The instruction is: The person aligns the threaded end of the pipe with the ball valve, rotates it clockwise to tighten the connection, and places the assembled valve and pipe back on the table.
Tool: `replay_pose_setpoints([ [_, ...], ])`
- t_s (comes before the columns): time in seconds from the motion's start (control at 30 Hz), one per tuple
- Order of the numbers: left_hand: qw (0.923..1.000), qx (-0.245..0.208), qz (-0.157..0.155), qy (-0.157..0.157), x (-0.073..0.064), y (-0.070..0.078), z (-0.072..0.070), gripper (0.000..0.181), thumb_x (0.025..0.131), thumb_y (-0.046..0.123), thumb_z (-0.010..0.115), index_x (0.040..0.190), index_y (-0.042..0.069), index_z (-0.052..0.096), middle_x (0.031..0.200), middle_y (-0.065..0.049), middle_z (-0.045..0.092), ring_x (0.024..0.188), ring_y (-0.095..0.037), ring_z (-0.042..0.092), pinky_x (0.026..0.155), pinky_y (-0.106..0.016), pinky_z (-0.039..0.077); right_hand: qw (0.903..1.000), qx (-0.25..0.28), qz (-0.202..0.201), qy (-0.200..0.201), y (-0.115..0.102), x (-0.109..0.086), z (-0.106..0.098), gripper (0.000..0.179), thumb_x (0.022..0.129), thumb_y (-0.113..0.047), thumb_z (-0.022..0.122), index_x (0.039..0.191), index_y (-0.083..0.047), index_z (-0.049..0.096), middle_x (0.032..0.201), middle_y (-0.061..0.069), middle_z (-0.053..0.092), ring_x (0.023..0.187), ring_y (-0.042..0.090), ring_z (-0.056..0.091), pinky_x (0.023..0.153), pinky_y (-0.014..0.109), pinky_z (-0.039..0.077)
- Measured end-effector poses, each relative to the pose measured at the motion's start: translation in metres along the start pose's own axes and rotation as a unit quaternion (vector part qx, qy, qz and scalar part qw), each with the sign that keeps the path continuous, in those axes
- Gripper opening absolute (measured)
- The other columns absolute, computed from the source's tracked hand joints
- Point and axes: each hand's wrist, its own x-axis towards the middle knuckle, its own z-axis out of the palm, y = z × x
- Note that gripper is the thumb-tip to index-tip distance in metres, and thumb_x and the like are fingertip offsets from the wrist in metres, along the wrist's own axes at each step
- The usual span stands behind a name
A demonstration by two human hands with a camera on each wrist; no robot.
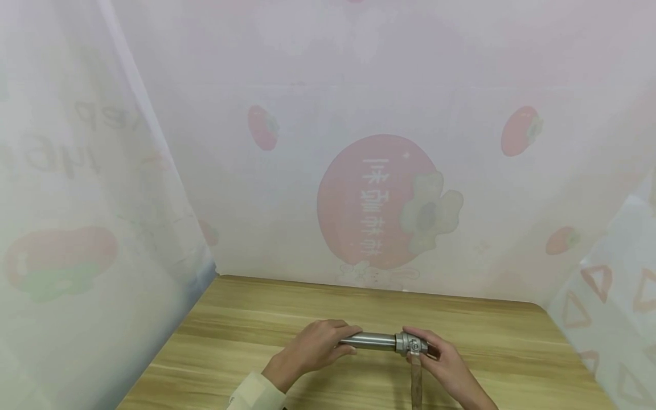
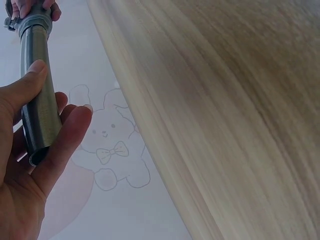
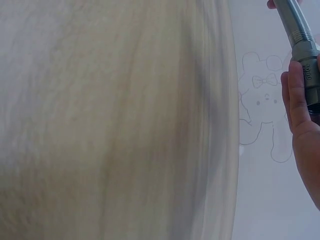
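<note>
A shiny metal pipe (image 1: 376,341) is joined at its right end to a ball valve (image 1: 408,344). My left hand (image 1: 321,345) grips the pipe near its left end; the left wrist view shows the thumb along the pipe (image 2: 39,110) and the open pipe end by the palm. Around the valve body curl the fingers of my right hand (image 1: 445,364). From the valve a brownish lever handle (image 1: 416,382) points toward me. In the right wrist view raised lettering shows on the valve (image 3: 310,75), next to the pipe's threads.
Under the hands lies a wood-grain table (image 1: 246,319). A pale curtain (image 1: 287,228) printed with red fruit hangs along its back edge, with more printed sheets (image 1: 61,188) at the left and right sides.
</note>
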Motion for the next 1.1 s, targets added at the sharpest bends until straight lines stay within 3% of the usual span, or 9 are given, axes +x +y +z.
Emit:
replay_pose_setpoints([
  [0.33,0.9999,0.008,0.006,0.006,0.0002,-0.0003,0.0005,0.037,0.103,0.029,0.077,0.137,0.014,0.073,0.115,-0.001,0.081,0.092,-0.003,0.072,0.078,-0.018,0.059,0.9998,0.003,-0.016,-0.013,0.001,-0.0023,-0.0002,0.054,0.107,-0.013,0.07,0.158,-0.003,0.055,0.151,0.031,0.055,0.118,0.009,0.068,0.097,0.026,0.062],
  [0.63,0.9998,0.017,0.003,0.003,0.0008,0.0022,-0.0014,0.037,0.104,0.031,0.076,0.138,0.016,0.073,0.117,-0.001,0.081,0.096,-0.007,0.075,0.08,-0.02,0.061,0.9989,-0.004,-0.041,-0.025,0.0027,-0.0013,-0.0007,0.052,0.105,0.006,0.059,0.157,0.004,0.053,0.146,0.037,0.054,0.113,0.008,0.072,0.095,0.027,0.063],
  [0.83,0.9998,0.017,-0.003,-0.006,-0.0012,0.0034,0.0003,0.037,0.104,0.031,0.076,0.138,0.018,0.072,0.12,0.0,0.081,0.099,-0.008,0.076,0.082,-0.022,0.062,0.9986,0.0,-0.042,-0.033,0.0046,-0.0032,0.0003,0.052,0.106,0.006,0.058,0.157,0.005,0.052,0.149,0.037,0.052,0.117,0.006,0.069,0.097,0.027,0.063],
  [1.1,0.9996,0.026,0.0,0.007,-0.0032,0.0049,0.0011,0.041,0.102,0.033,0.078,0.139,0.017,0.072,0.122,-0.001,0.08,0.102,-0.011,0.077,0.085,-0.023,0.063,0.9987,0.008,-0.033,-0.039,0.0046,-0.0056,0.0006,0.052,0.108,0.0,0.061,0.158,0.005,0.05,0.152,0.037,0.05,0.119,0.005,0.067,0.098,0.028,0.063],
])
